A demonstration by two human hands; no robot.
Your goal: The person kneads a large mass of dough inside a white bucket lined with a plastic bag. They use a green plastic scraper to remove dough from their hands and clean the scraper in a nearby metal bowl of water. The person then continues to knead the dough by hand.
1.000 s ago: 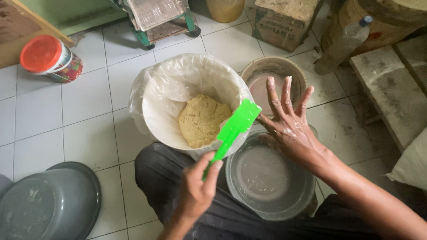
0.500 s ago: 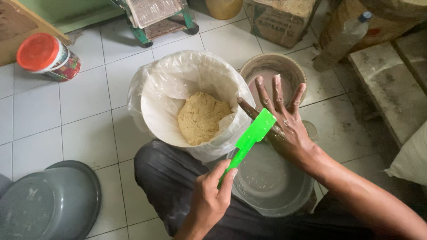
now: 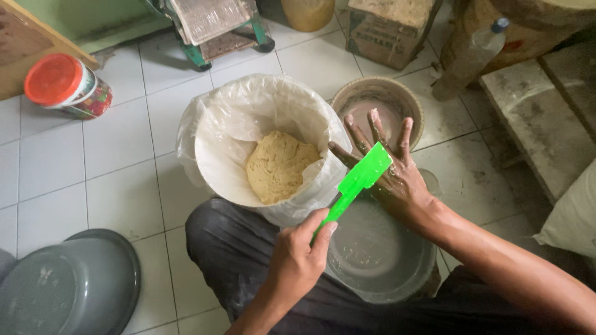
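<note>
Left hand (image 3: 297, 260) clenched on handle of green scraper (image 3: 359, 180), grip low on handle, thumb uppermost. Scraper tilted, blade pointing up and to the right, flat end laid against back of right hand (image 3: 394, 174). Right hand released, holding nothing, 5 fingers (image 3: 405, 133) spread wide, palm down, smeared with dough residue; positioned above far rim of grey basin (image 3: 372, 254) and near edge of brown bowl (image 3: 379, 102). Contact between right hand and basin: cannot tell.

Bucket (image 3: 261, 142) lined with clear plastic, just left of scraper blade, touching the knee in dark trousers (image 3: 230, 248). Lump of tan dough (image 3: 279, 166) inside bucket, resting against near wall. Basin just beside bucket on the right, interior wet and cloudy, no solid contents seen. Brown bowl behind basin, on floor tiles.

Surroundings: tub with red lid (image 3: 65, 84) at upper left, well apart from bucket. Second grey basin (image 3: 68, 288) at lower left corner. Plastic bottle (image 3: 469, 59) leaning at upper right. Green metal frame (image 3: 211, 28) at top centre. Cardboard box (image 3: 388, 28) beside it
</note>
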